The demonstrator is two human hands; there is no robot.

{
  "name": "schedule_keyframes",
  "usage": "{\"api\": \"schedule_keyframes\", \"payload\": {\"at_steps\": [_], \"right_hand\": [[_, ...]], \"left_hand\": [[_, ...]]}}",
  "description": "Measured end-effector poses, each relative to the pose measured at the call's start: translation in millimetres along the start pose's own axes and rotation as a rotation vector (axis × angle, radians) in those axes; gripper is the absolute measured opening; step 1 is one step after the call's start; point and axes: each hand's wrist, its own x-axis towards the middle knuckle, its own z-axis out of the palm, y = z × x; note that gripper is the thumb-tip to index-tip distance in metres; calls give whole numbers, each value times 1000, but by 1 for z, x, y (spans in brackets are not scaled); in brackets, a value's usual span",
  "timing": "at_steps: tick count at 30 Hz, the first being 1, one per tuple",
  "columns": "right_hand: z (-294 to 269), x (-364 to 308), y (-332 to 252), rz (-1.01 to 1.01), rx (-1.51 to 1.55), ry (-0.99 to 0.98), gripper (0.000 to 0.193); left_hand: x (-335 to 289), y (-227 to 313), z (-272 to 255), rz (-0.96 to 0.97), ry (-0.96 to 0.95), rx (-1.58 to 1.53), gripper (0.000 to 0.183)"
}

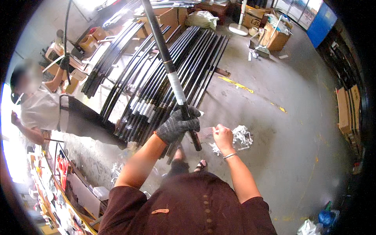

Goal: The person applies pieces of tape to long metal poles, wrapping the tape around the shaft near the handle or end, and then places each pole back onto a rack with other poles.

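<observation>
My left hand [177, 127], in a dark grey knit glove, is closed around the lower part of a long black pole [159, 41]. The pole slants up and away to the left, and its butt end sticks out below the glove. A pale whitish band [176, 87] wraps the pole above my fist. Just right of that end, my bare right hand [223, 137], with a bracelet at the wrist, pinches a thin see-through piece of film [205, 133]. The film hangs apart from my left fist, as far as I can see.
Many similar black poles [184, 58] lie side by side ahead. A pile of white strips [243, 137] is on the floor at right. A co-worker [43, 105] at left holds a thin pole [65, 35]. Cardboard boxes [348, 111] stand far right; a cluttered bench [80, 188] is lower left.
</observation>
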Motion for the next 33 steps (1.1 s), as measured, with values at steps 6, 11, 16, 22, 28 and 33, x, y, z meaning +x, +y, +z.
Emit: {"api": "schedule_keyframes", "payload": {"at_steps": [6,11,16,22,28,33], "right_hand": [[2,27,10,1,-86,23,22],[-8,35,78,117,-233,84,22],[-67,-4,234,431,-214,154,15],[-60,-17,251,43,76,392,15],[-86,0,80,471,1134,48,20],[-128,14,-54,95,874,-204,37]], "left_hand": [[-13,15,-7,97,156,291,33],[-28,53,-14,77,-15,276,26],[-44,67,-37,106,28,272,36],[-22,56,-56,172,139,267,56],[-12,48,-20,87,-173,111,78],[-2,23,10,183,-418,-155,85]]}}
